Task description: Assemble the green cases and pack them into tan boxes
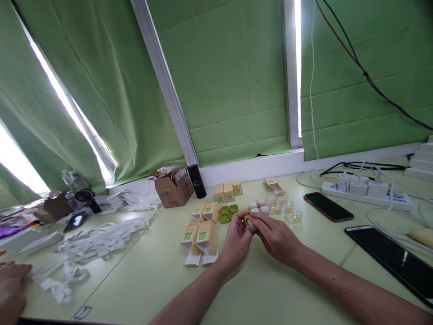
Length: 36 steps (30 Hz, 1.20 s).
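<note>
Together over the table, my left hand (238, 237) and my right hand (275, 232) meet at the fingertips. The left fingers are closed on a small green holder (246, 220); the right fingers pinch a small pale cylinder (251, 226) against it. Fingers hide part of both pieces. Just behind are green square containers (224, 217) and several pale pink and white cylinders (261, 204). Clear cups (293, 217) with yellow bits inside stand right of them. To the left, cream boxes with green windows (207, 238) lie with flaps open.
Smaller cream boxes (228, 192), a brown carton (174, 188) and a black bottle (196, 181) stand at the back. Two phones (328, 206) and a loaded power strip (368, 194) are at right. White straps (101, 237) and another person's hand (12, 289) are at left.
</note>
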Each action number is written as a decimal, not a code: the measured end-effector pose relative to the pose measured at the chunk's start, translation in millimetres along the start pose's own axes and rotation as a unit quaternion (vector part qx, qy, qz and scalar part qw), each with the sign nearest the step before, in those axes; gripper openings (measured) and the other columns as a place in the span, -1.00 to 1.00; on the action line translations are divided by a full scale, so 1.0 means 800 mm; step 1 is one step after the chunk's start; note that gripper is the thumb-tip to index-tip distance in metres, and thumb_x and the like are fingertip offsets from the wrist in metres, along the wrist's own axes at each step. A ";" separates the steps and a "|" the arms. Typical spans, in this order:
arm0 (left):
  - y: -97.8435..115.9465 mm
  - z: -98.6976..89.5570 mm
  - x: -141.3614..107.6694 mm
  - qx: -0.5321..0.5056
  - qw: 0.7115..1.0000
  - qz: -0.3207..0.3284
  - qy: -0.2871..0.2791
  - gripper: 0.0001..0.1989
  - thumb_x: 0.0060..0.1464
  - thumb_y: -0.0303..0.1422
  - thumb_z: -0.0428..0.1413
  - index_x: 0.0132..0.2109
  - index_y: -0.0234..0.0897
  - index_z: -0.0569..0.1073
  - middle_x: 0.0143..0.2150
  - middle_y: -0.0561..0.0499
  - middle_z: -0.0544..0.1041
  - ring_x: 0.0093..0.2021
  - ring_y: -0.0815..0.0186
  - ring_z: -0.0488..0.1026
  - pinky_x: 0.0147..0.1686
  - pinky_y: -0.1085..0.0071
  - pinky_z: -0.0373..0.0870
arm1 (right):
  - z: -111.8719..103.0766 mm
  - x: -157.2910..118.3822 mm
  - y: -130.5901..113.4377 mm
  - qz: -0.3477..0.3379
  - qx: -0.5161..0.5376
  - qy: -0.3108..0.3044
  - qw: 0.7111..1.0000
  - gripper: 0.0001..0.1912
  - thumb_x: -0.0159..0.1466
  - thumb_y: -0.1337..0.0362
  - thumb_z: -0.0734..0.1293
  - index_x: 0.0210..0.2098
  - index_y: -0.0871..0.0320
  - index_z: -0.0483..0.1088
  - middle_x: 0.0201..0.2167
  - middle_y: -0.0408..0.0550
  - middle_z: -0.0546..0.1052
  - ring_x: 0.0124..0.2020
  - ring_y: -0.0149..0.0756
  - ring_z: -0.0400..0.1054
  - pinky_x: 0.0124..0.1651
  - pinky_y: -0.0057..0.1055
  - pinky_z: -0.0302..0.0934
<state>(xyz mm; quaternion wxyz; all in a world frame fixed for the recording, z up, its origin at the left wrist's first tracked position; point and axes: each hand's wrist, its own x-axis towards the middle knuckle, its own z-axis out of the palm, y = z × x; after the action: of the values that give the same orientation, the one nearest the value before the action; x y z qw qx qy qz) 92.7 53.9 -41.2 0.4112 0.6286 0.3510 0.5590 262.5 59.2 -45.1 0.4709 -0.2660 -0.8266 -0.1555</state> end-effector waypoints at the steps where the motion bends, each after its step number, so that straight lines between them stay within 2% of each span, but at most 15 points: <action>1: -0.001 0.001 -0.001 -0.008 1.000 -0.004 -0.002 -0.58 0.21 -0.08 0.26 0.03 -0.25 0.38 -0.09 -0.12 0.56 -0.13 0.24 0.55 -0.10 0.27 0.55 | 0.001 -0.001 0.000 -0.003 -0.001 0.001 1.000 -0.64 0.48 0.45 0.16 0.19 0.22 0.40 0.05 0.25 0.60 -0.07 -0.10 0.62 -0.16 -0.26 0.59; 6: -0.008 0.005 -0.003 -0.028 0.999 -0.012 0.011 -0.58 0.20 -0.14 0.28 0.05 -0.24 0.34 -0.13 -0.07 0.52 -0.14 0.27 0.53 -0.08 0.27 0.53 | 0.006 -0.004 0.001 -0.008 -0.002 -0.003 1.000 -0.59 0.47 0.45 0.14 0.24 0.19 0.38 0.08 0.25 0.60 -0.02 -0.07 0.61 -0.11 -0.23 0.59; 18: -0.013 0.011 -0.009 0.015 0.998 0.019 0.061 -0.65 0.19 -0.26 0.25 0.01 -0.21 0.31 -0.14 -0.03 0.50 -0.19 0.31 0.51 -0.13 0.33 0.52 | 0.006 -0.003 0.001 -0.035 0.011 0.013 0.999 -0.54 0.46 0.49 0.13 0.30 0.22 0.32 0.11 0.29 0.59 0.06 -0.04 0.59 -0.02 -0.16 0.59; 23: -0.015 0.007 -0.010 -0.003 1.000 0.017 0.021 -0.63 0.31 -0.13 0.16 0.12 -0.21 0.32 -0.04 -0.11 0.51 -0.12 0.26 0.51 -0.08 0.28 0.53 | 0.005 -0.002 0.003 -0.015 0.013 0.010 1.000 -0.57 0.47 0.46 0.15 0.28 0.19 0.35 0.14 0.28 0.58 0.07 -0.04 0.59 -0.01 -0.16 0.59; 27: -0.012 0.002 -0.010 -0.028 0.999 0.009 -0.032 -0.46 0.34 -0.02 0.13 0.30 -0.17 0.30 0.14 -0.21 0.49 -0.16 0.27 0.50 -0.17 0.28 0.53 | 0.003 -0.005 0.010 0.012 0.007 0.009 1.000 -0.59 0.49 0.40 0.19 0.30 0.15 0.33 0.15 0.24 0.57 0.09 -0.03 0.57 0.03 -0.15 0.58; 29: -0.012 0.000 -0.010 -0.039 0.998 0.000 -0.049 -0.36 0.29 0.00 0.19 0.37 -0.16 0.28 0.21 -0.24 0.48 -0.10 0.22 0.52 -0.12 0.26 0.54 | 0.004 -0.006 0.012 0.014 0.002 0.015 1.000 -0.59 0.49 0.38 0.21 0.31 0.16 0.31 0.13 0.24 0.58 0.09 -0.01 0.57 0.03 -0.14 0.58; 33: -0.014 -0.001 -0.008 -0.061 0.997 -0.025 -0.037 -0.26 0.15 0.00 0.33 0.36 -0.19 0.33 0.25 -0.27 0.48 0.07 0.13 0.53 0.02 0.22 0.53 | 0.006 -0.007 0.010 0.006 0.004 0.021 1.000 -0.64 0.49 0.40 0.20 0.25 0.16 0.33 0.11 0.23 0.59 0.07 -0.04 0.58 -0.01 -0.16 0.58; 36: -0.013 0.001 -0.006 -0.064 0.997 -0.038 -0.020 -0.32 0.15 -0.01 0.33 0.29 -0.22 0.40 0.17 -0.25 0.54 0.01 0.16 0.55 -0.03 0.26 0.55 | 0.005 -0.006 0.007 0.005 0.004 0.017 1.000 -0.69 0.49 0.39 0.20 0.19 0.16 0.37 0.09 0.22 0.59 0.01 -0.08 0.60 -0.07 -0.21 0.59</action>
<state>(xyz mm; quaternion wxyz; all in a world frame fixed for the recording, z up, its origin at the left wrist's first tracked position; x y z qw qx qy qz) 93.2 53.9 -52.9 0.4784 0.5980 0.3299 0.5520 264.9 64.1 -51.1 0.4864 -0.2655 -0.8179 -0.1548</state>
